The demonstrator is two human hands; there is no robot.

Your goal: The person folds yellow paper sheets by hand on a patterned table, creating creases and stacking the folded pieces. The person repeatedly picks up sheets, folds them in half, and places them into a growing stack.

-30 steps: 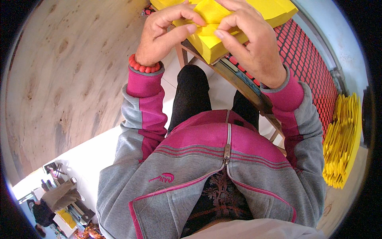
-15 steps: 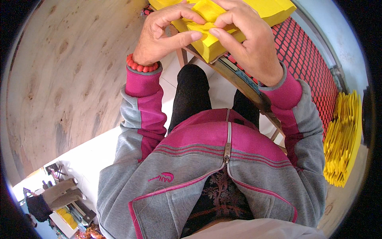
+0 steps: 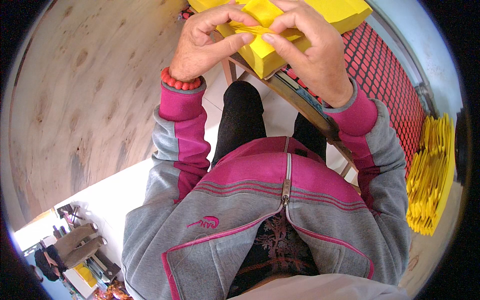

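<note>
At the top of the head view, a folded yellow paper-like piece point(image 3: 263, 12) stands up between my hands. My left hand point(image 3: 200, 45), with a red bead bracelet at its wrist, pinches the piece's near fold between thumb and forefinger. From the other side my right hand point(image 3: 320, 47) presses thumb and fingers on the same fold, its thumb tip close to the left thumb. A thick stack of yellow sheets point(image 3: 265, 62) lies directly under them at the table corner. The fingers hide part of the fold.
The wooden table edge point(image 3: 305, 107) runs above my knees, with a red-and-black patterned cloth point(image 3: 382, 75) on top. A bundle of yellow folded pieces point(image 3: 431, 175) stands at the right. Plywood point(image 3: 80, 100) fills the left side. Another person point(image 3: 75, 245) shows at lower left.
The near fold looks pressed flatter and narrower between my fingers. My left hand has shifted slightly right, its thumb closer to the right thumb. The person at lower left has moved a little.
</note>
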